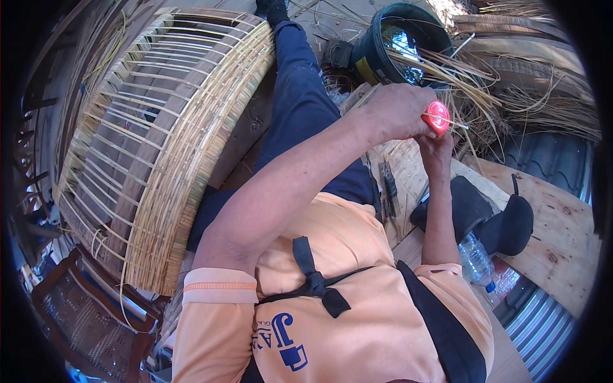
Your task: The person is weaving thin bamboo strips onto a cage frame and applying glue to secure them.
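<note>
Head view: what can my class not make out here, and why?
Far side of the glossy red rounded object: head view, hidden by its near face and the bare left hand.
Left fingertips: head view, hidden behind that hand's own back.
Contents of the dark green round bucket: head view, obscured by bright reflections.
Tip of the black-covered foot: head view, cut by the top edge.

Red object [438, 117] partly hidden by left hand [399, 110], right hand [437, 150] partly hidden, foot [277, 13] cropped
</note>
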{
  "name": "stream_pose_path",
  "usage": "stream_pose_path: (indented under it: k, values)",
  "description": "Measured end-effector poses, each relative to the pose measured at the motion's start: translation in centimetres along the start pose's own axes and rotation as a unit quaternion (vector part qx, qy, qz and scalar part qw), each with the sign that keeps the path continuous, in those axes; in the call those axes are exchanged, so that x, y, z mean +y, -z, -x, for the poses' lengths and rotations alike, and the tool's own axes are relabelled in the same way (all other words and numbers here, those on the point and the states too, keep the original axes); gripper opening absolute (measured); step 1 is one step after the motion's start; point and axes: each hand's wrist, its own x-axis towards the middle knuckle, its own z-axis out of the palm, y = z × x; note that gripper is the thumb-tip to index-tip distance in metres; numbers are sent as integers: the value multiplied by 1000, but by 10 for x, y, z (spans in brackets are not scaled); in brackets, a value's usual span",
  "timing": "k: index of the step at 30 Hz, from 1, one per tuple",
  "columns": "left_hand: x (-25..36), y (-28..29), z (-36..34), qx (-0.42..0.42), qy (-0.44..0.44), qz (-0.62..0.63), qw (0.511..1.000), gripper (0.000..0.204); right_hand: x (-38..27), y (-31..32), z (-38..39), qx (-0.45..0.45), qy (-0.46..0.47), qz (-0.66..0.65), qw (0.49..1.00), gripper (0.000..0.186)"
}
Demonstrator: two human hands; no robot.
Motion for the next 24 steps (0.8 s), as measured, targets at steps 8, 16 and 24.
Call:
stream_pose_path:
  k: [8, 16, 24]
  values:
    - [-5, 5, 1, 13, 0, -16, 1000, 50, -6, -8, -6, -10, 18, 30, 999, 29]
    - [-5, 9, 3, 15, -4, -27, 1000, 50, -2, -9, -7, -27, 29, 18, 999, 29]
    - [-7, 10, 6, 14, 4, -26, 1000, 51, -9, -14, -7, -36, 34, 1, 999, 27]
